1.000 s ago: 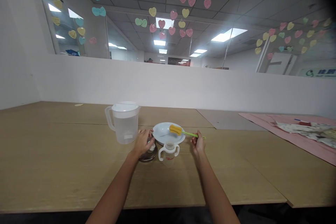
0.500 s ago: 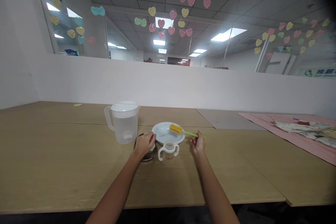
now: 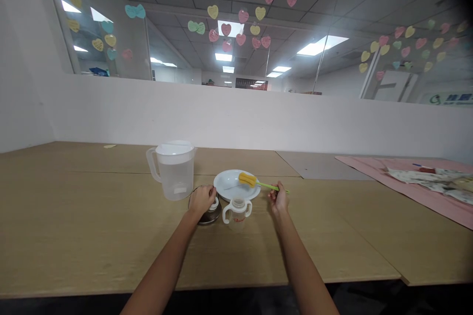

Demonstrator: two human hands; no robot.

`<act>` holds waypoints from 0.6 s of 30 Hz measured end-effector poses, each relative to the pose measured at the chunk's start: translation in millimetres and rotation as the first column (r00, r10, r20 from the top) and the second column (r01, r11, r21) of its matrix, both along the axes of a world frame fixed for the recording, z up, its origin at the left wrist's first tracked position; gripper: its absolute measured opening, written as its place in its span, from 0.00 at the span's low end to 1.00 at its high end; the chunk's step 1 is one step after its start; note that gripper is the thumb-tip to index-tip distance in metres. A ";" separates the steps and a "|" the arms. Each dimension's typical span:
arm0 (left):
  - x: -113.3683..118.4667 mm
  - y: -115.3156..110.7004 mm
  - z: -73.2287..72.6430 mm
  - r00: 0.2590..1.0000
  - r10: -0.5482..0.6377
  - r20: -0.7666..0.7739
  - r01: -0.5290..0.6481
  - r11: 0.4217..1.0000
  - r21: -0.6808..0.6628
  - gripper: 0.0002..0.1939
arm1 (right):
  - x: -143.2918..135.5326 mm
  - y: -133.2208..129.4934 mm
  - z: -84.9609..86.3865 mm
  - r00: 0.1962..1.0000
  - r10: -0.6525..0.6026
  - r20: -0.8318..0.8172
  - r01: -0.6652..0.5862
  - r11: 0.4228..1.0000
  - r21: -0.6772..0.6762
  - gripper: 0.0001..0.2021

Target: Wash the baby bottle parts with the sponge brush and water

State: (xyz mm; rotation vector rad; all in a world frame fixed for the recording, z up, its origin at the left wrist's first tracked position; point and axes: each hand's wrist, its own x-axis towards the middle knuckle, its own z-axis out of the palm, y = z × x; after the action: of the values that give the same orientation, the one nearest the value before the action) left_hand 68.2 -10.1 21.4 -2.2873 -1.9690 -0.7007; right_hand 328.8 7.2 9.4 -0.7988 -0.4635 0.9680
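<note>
My right hand (image 3: 280,198) is closed on the green handle of a brush (image 3: 247,180), whose yellow sponge head lies over a white plate (image 3: 226,192). My left hand (image 3: 203,200) is above a dark round dish (image 3: 210,218), fingers bent together; what they hold, if anything, is hidden. A white ring-shaped piece (image 3: 214,204) shows in the dish beside its fingers. Between my hands, in front of the plate, stands a small clear bottle (image 3: 237,214) with two white handles and an open top.
A clear plastic pitcher (image 3: 176,174) with its handle to the left stands behind my left hand. At the far right a pink cloth (image 3: 399,180) carries patterned fabric and a pen. A white wall (image 3: 236,118) rises behind the wooden table (image 3: 111,236).
My left hand has shifted slightly left, showing more of the white ring-shaped piece. My right hand and the brush look nearly unchanged.
</note>
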 end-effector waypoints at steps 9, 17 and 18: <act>-6.7 -6.4 8.1 0.974 -0.223 -0.031 0.223 0.975 0.015 0.09 | -2.5 -2.4 4.1 0.992 0.001 -0.124 -0.008 0.998 -0.060 0.11; -18.8 -7.5 11.1 0.962 -0.266 0.057 0.266 0.964 0.007 0.10 | -4.1 -5.0 6.5 0.992 -0.016 -0.126 0.008 0.998 -0.060 0.11; -19.4 -7.7 11.1 0.967 -0.251 0.050 0.251 0.968 0.002 0.10 | -4.1 -5.1 6.6 0.992 -0.014 -0.124 0.006 0.998 -0.062 0.11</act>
State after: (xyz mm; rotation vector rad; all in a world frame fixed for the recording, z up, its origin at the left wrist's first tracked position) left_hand 48.8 -17.8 32.5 -2.5747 -1.7161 -0.7780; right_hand 324.7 2.0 16.0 -0.7904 -0.3232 1.0200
